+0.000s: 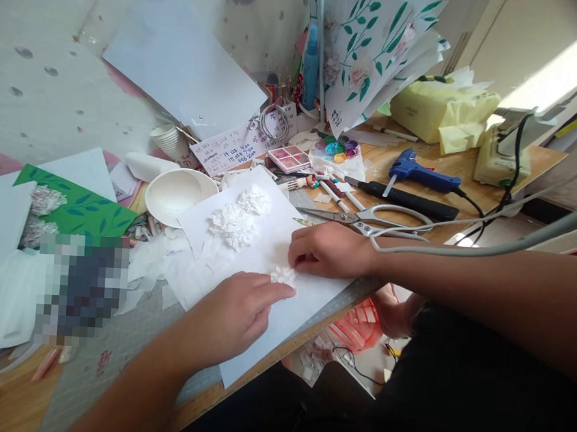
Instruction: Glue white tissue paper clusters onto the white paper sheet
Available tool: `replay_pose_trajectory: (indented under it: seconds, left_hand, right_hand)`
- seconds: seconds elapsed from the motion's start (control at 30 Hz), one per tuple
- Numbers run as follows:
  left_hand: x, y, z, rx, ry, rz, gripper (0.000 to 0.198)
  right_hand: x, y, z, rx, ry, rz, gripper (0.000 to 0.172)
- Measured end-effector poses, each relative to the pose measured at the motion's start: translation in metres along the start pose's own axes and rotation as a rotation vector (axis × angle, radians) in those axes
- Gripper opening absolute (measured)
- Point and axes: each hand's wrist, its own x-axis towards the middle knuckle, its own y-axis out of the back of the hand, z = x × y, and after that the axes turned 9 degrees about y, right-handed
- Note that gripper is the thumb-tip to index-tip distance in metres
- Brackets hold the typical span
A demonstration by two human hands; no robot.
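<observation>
The left hand point(233, 317), index finger extended and the rest loosely curled, touches a small white crumpled-paper flower point(283, 276) that the right hand point(332, 250) pinches with closed fingers point(300, 259) on a white paper sheet point(271, 247). Uneven pressure could crush its petals or skid the loose sheet. Beyond the fingers lie a larger white paper-flower cluster point(236, 222), steel scissors point(361, 224) and a blue glue gun point(420, 175); a grey cable point(462, 250) crosses just beyond the right wrist.

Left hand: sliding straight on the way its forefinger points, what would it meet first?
The small white paper flower, right at the forefinger tip of the left hand and seemingly in contact with it. The right hand appears to pinch it from the other side.
</observation>
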Motion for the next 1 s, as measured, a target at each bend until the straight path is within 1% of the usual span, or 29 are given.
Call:
replay_pose_trajectory:
  seconds: [0.1, 0.2, 0.27, 0.37, 0.43, 0.5, 0.6, 0.67, 0.73, 0.8, 0.9, 1.0]
  left_hand:
    - [-0.003, 0.007, -0.004, -0.110, 0.065, 0.022, 0.045]
    - [-0.007, 0.014, -0.006, -0.223, 0.151, 0.090, 0.041]
    - [-0.008, 0.018, -0.005, -0.276, 0.144, 0.104, 0.036]
    - [-0.006, 0.018, -0.004, -0.360, 0.116, 0.125, 0.029]
    - [-0.003, 0.016, -0.004, -0.433, 0.141, 0.178, 0.023]
    - [0.000, 0.013, -0.004, -0.538, 0.210, 0.267, 0.018]
    - [0.007, 0.012, 0.003, -0.696, 0.286, 0.404, 0.017]
    - [0.013, 0.014, 0.012, -0.733, 0.287, 0.415, 0.016]
    - [0.021, 0.018, 0.022, -0.727, 0.297, 0.362, 0.015]
    - [0.030, 0.022, 0.030, -0.716, 0.326, 0.308, 0.015]
    - [0.043, 0.023, 0.033, -0.741, 0.367, 0.289, 0.012]
    - [0.052, 0.018, 0.030, -0.805, 0.365, 0.321, 0.007]
  right_hand:
    - [-0.005, 0.005, 0.003, 0.135, 0.012, 0.092, 0.020]
    - [-0.011, 0.007, 0.003, 0.201, 0.089, 0.166, 0.019]
    - [-0.014, 0.006, 0.003, 0.188, 0.141, 0.139, 0.019]
    - [-0.015, 0.002, 0.003, 0.120, 0.160, 0.052, 0.023]
    - [-0.015, 0.002, 0.003, 0.099, 0.149, 0.060, 0.027]
    - [-0.015, 0.006, 0.001, 0.108, 0.119, 0.135, 0.027]
    - [-0.016, 0.019, -0.005, 0.120, 0.049, 0.275, 0.021]
    - [-0.017, 0.029, -0.008, 0.056, -0.059, 0.326, 0.020]
    - [-0.020, 0.038, -0.004, -0.095, -0.215, 0.294, 0.022]
    - [-0.025, 0.044, 0.006, -0.229, -0.323, 0.204, 0.021]
    - [-0.030, 0.044, 0.024, -0.285, -0.333, 0.098, 0.017]
    - [-0.028, 0.037, 0.032, -0.309, -0.326, 0.060, 0.021]
